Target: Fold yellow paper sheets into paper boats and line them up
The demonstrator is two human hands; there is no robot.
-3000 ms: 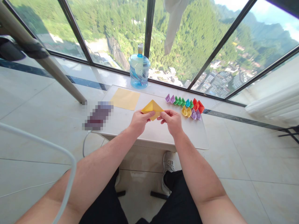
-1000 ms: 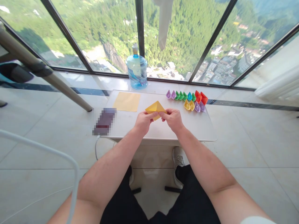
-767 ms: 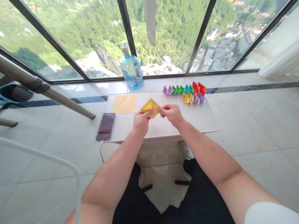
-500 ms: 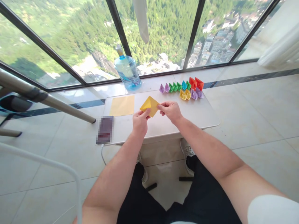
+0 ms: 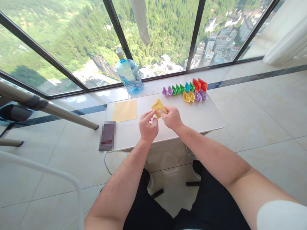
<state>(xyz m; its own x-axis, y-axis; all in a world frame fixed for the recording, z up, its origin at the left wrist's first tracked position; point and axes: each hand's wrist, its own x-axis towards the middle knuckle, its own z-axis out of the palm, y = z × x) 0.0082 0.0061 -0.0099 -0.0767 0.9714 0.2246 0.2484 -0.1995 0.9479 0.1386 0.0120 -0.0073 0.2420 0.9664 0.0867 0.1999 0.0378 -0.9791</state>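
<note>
A folded piece of yellow paper (image 5: 157, 105) is held above the low white table. My right hand (image 5: 171, 118) pinches its lower right part, with the thumb on top. At the paper's lower left edge is my left hand (image 5: 148, 127), its thumb and index finger apart. The index fingertip is at or touching the edge; I cannot tell which. To the left, a flat yellow sheet (image 5: 124, 110) lies on the tabletop. Folded paper boats in purple (image 5: 167, 91), green (image 5: 177, 89), blue (image 5: 187, 86), red (image 5: 200, 85) and yellow (image 5: 189, 96) stand in rows at the back right.
A blurred-out flat device (image 5: 107, 136) with a white cable lies at the left edge of the white table (image 5: 192, 119). Behind the table stands a large blue water bottle (image 5: 130, 76) by the window. A metal-legged frame (image 5: 72, 111) is at the left.
The yellow paper has gone from a wide diamond to a smaller, narrower shape. My left hand has let go of its lower edge, and my right hand has moved further onto it.
</note>
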